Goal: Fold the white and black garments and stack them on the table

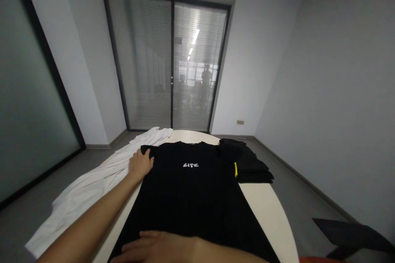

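A black T-shirt (188, 197) with small white lettering on its chest lies spread out on the white table, its neckline at the far end. My left hand (141, 165) rests on the sleeve at the shirt's upper left, thumb and fingers apart. Across the lower part of the shirt lies my right hand (157, 246), flat with its fingers stretched toward the left. The bottom hem is outside the view.
White garments (92, 183) lie loosely along the table's left side and hang over its edge. A stack of folded black clothes (251, 164) with a yellow strip sits at the right. The table (265, 203) has a rounded edge. A dark chair part (348, 232) stands at the lower right.
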Demonstrator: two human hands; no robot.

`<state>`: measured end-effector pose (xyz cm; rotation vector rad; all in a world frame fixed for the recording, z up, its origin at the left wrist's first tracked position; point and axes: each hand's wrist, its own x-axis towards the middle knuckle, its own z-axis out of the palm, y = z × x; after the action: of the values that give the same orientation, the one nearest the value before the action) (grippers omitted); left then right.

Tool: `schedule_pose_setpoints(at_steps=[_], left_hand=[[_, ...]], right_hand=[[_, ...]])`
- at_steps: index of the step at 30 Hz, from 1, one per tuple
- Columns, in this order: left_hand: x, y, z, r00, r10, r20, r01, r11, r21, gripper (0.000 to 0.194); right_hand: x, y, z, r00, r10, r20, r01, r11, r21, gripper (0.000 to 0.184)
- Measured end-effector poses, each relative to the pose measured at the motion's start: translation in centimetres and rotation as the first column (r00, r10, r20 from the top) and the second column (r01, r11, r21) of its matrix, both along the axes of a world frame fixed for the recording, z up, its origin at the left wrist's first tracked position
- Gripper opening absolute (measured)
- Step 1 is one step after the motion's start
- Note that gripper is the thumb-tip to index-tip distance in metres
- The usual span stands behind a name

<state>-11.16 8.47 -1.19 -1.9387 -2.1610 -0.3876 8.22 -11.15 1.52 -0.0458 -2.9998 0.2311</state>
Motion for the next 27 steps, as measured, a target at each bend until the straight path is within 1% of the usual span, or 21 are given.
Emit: schedule_pose_setpoints(at_steps=[1,2,3,4,5,6,7,8,10,11,13,14,15,16,17,18,20,21,23,25,27], left_hand=[[-0.3,0.3,0.2,1.000,0.004,0.018,-0.004,1.000,-0.002,0.052],[-0.6,0.7,0.4,0.999,0.004,0.036,-0.004,1.000,-0.005,0.050],[-1.0,1.1,0.6,0.998,0.005,0.057,-0.004,1.000,-0.008,0.048],[-1.3,1.5,0.7,0.997,0.005,0.079,-0.004,1.000,-0.011,0.045],[-1.6,1.8,0.8,0.995,0.006,0.101,-0.005,1.000,-0.010,0.044],[-1.9,2.1,0.9,0.992,0.005,0.124,-0.005,1.000,-0.003,0.043],[-2.1,2.4,0.9,0.989,0.005,0.147,-0.006,1.000,0.010,0.042],[-2.2,2.6,1.0,0.986,0.002,0.169,-0.008,1.000,0.030,0.043],[-2.4,2.9,0.9,0.977,-0.008,0.211,-0.009,0.997,0.082,0.047],[-2.4,3.0,0.8,0.973,-0.017,0.230,-0.009,0.994,0.109,0.050],[-2.4,3.3,0.5,0.963,-0.035,0.269,-0.008,0.987,0.157,0.054],[-2.4,3.4,0.4,0.957,-0.044,0.287,-0.008,0.984,0.178,0.054],[-2.4,3.6,0.2,0.951,-0.053,0.304,-0.009,0.980,0.198,0.054],[-2.3,3.8,0.2,0.945,-0.063,0.320,-0.008,0.976,0.216,0.054],[-2.3,4.0,0.2,0.940,-0.075,0.333,-0.005,0.972,0.234,0.053],[-2.3,4.2,0.3,0.935,-0.088,0.344,-0.001,0.968,0.250,0.053],[-2.4,4.6,0.7,0.927,-0.109,0.360,0.006,0.961,0.275,0.051],[-2.5,4.7,1.1,0.924,-0.114,0.366,0.005,0.959,0.284,0.050],[-2.8,4.7,1.8,0.921,-0.107,0.374,-0.006,0.957,0.289,0.049],[-3.3,4.6,2.4,0.923,-0.081,0.377,-0.030,0.960,0.279,0.050],[-3.8,4.1,2.6,0.928,-0.050,0.368,-0.047,0.968,0.248,0.052]], right_hand=[[0.5,0.5,0.6,0.998,-0.058,0.001,0.058,0.998,-0.026,0.039],[1.2,1.3,1.2,0.989,-0.150,0.004,0.150,0.988,-0.042,0.037],[2.1,2.3,1.9,0.962,-0.272,0.011,0.273,0.961,-0.042,0.035],[3.3,3.5,2.6,0.911,-0.412,0.005,0.412,0.911,-0.028,0.034],[4.8,4.9,3.2,0.845,-0.535,-0.026,0.535,0.845,-0.011,0.028],[6.5,6.4,3.9,0.755,-0.652,-0.074,0.654,0.757,0.001,0.024],[8.3,8.0,4.5,0.640,-0.758,-0.122,0.764,0.645,0.004,0.024],[10.3,9.5,5.1,0.501,-0.851,-0.158,0.862,0.507,0.005,0.023],[14.5,12.2,5.9,0.213,-0.955,-0.207,0.977,0.213,0.024,0.023],[16.5,13.3,6.1,0.080,-0.969,-0.236,0.997,0.072,0.039,0.023],[20.1,14.7,6.2,-0.188,-0.946,-0.263,0.977,-0.208,0.050,0.027],[21.7,15.2,6.1,-0.302,-0.921,-0.247,0.946,-0.321,0.041,0.032],[23.1,15.5,5.8,-0.389,-0.897,-0.211,0.915,-0.403,0.027,0.039],[24.3,15.7,5.5,-0.441,-0.882,-0.167,0.894,-0.448,0.007,0.045],[25.3,15.9,5.1,-0.459,-0.880,-0.121,0.888,-0.460,-0.020,0.048],[26.2,16.0,4.7,-0.453,-0.888,-0.079,0.892,-0.450,-0.054,0.047],[27.5,16.2,4.2,-0.410,-0.912,-0.024,0.907,-0.404,-0.122,0.039],[28.0,16.2,4.1,-0.388,-0.921,-0.012,0.912,-0.382,-0.147,0.035],[28.9,16.4,4.1,-0.371,-0.928,-0.028,0.914,-0.360,-0.184,0.033],[29.8,16.4,4.0,-0.386,-0.921,-0.055,0.907,-0.368,-0.204,0.036],[30.5,16.3,3.7,-0.395,-0.918,-0.033,0.905,-0.383,-0.184,0.039]])
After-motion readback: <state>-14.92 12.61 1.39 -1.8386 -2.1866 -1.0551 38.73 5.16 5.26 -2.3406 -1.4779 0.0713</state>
